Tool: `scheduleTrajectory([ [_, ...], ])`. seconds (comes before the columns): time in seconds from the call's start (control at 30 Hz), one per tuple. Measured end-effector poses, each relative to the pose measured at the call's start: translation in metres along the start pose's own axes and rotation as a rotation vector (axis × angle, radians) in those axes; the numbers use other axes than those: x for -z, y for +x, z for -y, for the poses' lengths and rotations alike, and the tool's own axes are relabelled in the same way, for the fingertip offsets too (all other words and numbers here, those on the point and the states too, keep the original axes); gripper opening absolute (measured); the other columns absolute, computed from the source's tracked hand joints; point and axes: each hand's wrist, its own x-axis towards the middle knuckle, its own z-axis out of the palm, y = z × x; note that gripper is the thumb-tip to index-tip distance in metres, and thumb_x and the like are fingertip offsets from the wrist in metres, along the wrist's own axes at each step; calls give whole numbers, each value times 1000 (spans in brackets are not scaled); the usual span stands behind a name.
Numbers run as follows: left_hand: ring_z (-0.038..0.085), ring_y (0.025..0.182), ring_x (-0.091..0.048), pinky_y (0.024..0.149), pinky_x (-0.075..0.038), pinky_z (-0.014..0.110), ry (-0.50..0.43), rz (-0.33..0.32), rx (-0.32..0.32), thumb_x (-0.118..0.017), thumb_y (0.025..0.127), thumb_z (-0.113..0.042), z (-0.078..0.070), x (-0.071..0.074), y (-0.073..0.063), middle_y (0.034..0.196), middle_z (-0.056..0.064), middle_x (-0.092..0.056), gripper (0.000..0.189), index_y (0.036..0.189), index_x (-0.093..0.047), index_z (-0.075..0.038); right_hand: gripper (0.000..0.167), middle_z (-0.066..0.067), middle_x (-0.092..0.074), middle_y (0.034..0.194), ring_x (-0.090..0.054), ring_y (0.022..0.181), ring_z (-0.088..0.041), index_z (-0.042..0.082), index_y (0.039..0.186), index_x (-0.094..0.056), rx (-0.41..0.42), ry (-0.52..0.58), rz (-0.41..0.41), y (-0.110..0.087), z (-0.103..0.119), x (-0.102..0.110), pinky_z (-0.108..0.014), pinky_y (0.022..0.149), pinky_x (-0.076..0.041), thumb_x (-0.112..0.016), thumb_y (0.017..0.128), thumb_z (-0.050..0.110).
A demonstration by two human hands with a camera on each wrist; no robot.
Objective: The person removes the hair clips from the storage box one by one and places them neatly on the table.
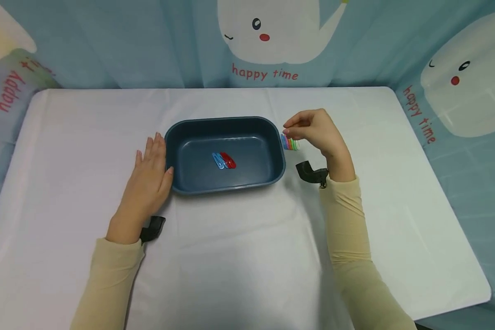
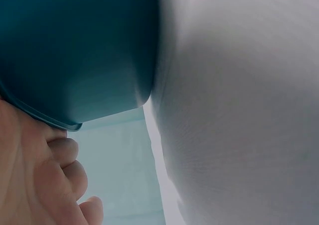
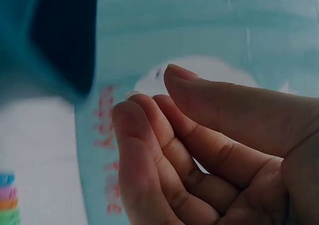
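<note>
A dark blue oblong tray [image 1: 227, 187] stands on the white table. Several snap hair clips [image 1: 224, 160], blue and red, lie together on its floor. Against the tray's left rim my left hand [image 1: 145, 178] rests with straight fingers; the left wrist view shows the palm [image 2: 30, 170] at the tray's wall [image 2: 99, 75]. Over the tray's right end is my right hand [image 1: 313, 130], its fingers bent and the thumb apart from them. No held thing shows there. Just below it lies a row of coloured clips [image 1: 292, 145], partly seen at the edge of the right wrist view.
A white cloth covers the table [image 1: 239, 256]. Behind it and along the sides hangs a light blue curtain [image 1: 148, 46] with white cartoon animals and red lettering. Black camera mounts [image 1: 311, 173] sit on both wrists.
</note>
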Motion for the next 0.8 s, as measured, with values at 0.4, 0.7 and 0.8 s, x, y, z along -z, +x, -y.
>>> scheduleTrajectory([
  [0.4,28,143,4,112,0,50,10,8,12,-33,102,-20,0,-2,-3,156,14,1,63,149,2,3,10,-12,-69,84,-62,81,-31,-2,91,-69,71,-136,270,19,31,-57,-33,74,-50,-68,85,6],
  [0.7,31,143,1,112,0,50,20,-6,16,-33,101,-20,0,-2,-4,156,15,1,62,149,-1,4,9,-10,-69,79,-65,77,-23,-7,88,-68,102,-104,391,41,30,-82,-28,72,-51,-67,83,0],
  [0.8,31,143,2,112,0,50,11,-8,5,-34,101,-19,-3,-4,0,156,15,1,62,149,-1,4,10,-10,-69,77,-65,75,-22,-8,89,-68,83,-116,410,46,27,-80,-29,71,-52,-67,83,0],
])
